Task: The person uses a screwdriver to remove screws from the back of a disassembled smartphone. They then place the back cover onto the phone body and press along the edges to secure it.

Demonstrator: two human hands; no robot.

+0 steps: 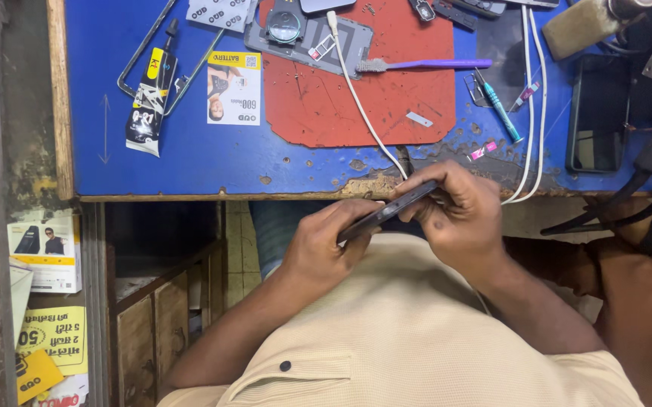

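Dark, slim phone (388,212) held edge-on between both hands, just below the front edge of the blue workbench (190,151). Left hand (324,245) closed around its lower end; right hand (458,215) curled over its upper end. White cable (356,98) crosses the red mat (326,105) toward the hands. Purple toothbrush (424,65) lies on the mat.

Up and to the left of the left hand (324,245), a black glue tube (148,102) with a yellow label lies beside a white-and-yellow battery card (233,87). Right of the right hand (458,215), a dark phone screen (597,113) lies face up. Lower left, yellow-and-white boxes (43,252) and yellow leaflets (51,339) are stacked.
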